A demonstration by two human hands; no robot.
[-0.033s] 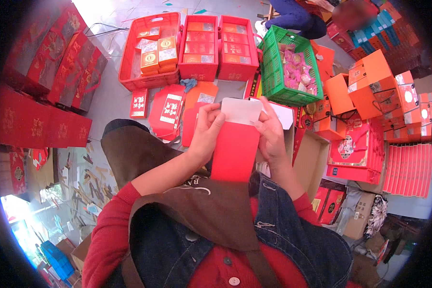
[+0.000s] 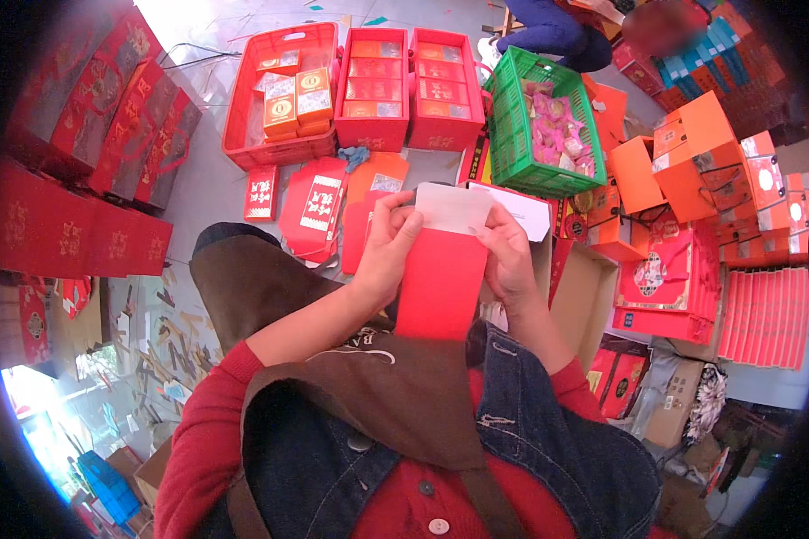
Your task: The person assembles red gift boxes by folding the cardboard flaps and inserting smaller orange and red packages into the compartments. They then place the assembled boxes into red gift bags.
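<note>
Between my two hands is a flat red cardboard piece with a whitish panel at its far end. My left hand pinches the panel's left edge between thumb and fingers. On the opposite edge, my right hand is closed, with its thumb where white meets red. The piece's near end rests against my dark brown apron. Just beyond my left hand, flat red cartons with white printed panels lie on the floor beside an orange flat carton.
Ahead stand a red crate of small boxes and two red boxes with filled compartments. A green crate holds pink packets. Orange boxes pile up at right. Red gift bags line the left. A person sits at the far right.
My right hand's raised fingers have curled down onto the whitish panel's right edge. My left hand keeps its hold, and the red piece is almost still.
</note>
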